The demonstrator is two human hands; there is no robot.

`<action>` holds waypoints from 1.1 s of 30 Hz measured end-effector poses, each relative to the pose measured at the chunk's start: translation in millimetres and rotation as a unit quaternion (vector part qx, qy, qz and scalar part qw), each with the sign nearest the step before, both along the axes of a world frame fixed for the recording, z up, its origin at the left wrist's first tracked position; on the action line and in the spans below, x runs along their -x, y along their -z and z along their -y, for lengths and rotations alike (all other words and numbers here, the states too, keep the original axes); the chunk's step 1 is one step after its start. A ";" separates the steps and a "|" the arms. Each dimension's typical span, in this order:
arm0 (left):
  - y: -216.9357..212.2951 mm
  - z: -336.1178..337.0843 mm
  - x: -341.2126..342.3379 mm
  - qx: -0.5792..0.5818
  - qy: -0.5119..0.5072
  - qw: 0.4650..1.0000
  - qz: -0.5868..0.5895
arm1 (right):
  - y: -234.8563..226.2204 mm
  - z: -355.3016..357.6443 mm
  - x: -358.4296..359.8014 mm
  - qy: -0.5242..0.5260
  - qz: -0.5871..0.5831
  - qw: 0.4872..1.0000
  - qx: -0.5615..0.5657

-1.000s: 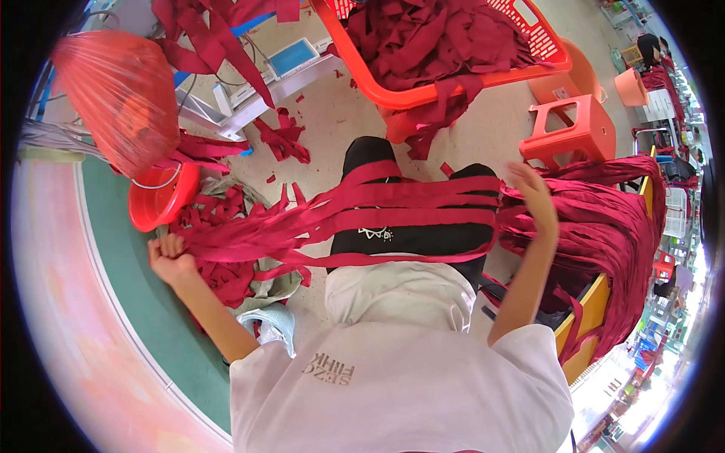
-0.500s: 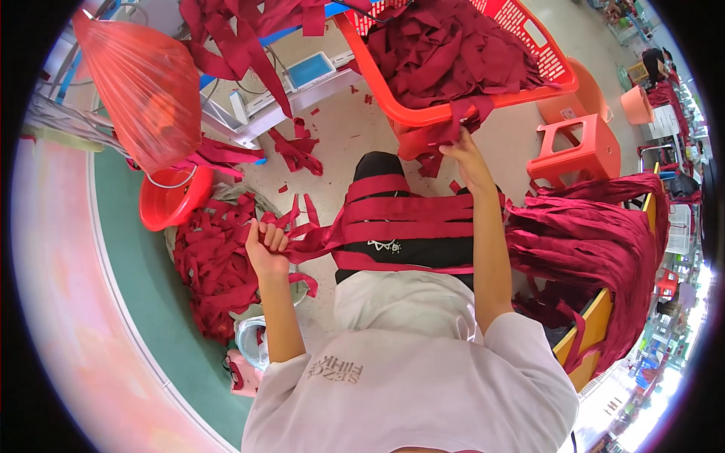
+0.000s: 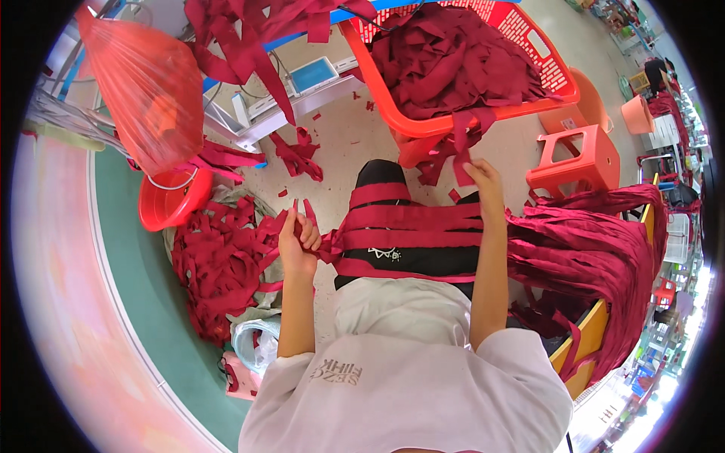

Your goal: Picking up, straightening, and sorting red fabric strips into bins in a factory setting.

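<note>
Several dark red fabric strips (image 3: 411, 217) lie side by side across my lap, over black cloth. My left hand (image 3: 300, 240) is closed around the gathered left ends of these strips, with short tails poking out above the fist. In my right hand (image 3: 484, 181) the fingers pinch the end of another red strip (image 3: 462, 167), just below the front of the red basket (image 3: 423, 124). That strip hangs over the basket's rim from the heap of strips (image 3: 461, 64) inside it. On the right, the lap strips run beneath my right forearm.
A large bundle of long red strips (image 3: 596, 257) drapes over a yellow board (image 3: 585, 355) at right. Red stools (image 3: 578, 158) stand beyond it. A pile of strips (image 3: 219, 272) lies at left near a red basin (image 3: 175, 200). A red plastic bag (image 3: 147, 98) hangs above.
My left hand has moved right and a little up, toward my lap, with the gathered ends. My right hand has drawn back slightly from the basket, pulling the strip's end along.
</note>
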State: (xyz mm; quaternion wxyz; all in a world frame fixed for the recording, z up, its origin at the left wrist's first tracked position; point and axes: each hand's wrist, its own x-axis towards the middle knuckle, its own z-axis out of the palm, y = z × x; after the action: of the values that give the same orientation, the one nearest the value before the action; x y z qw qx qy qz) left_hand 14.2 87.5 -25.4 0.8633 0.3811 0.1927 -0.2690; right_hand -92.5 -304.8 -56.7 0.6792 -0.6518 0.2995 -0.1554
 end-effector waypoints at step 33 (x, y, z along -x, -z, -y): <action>-97.0 88.8 22.1 -0.009 0.114 0.959 0.261 | -161.5 -133.2 -45.4 -0.292 0.171 0.839 0.427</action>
State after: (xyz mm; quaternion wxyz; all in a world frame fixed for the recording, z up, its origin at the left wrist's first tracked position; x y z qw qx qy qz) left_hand -7.9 -1.3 71.7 0.8439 0.4650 -0.0818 -0.2548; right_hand -47.1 -171.5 104.7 0.3878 -0.8976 -0.1213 -0.1710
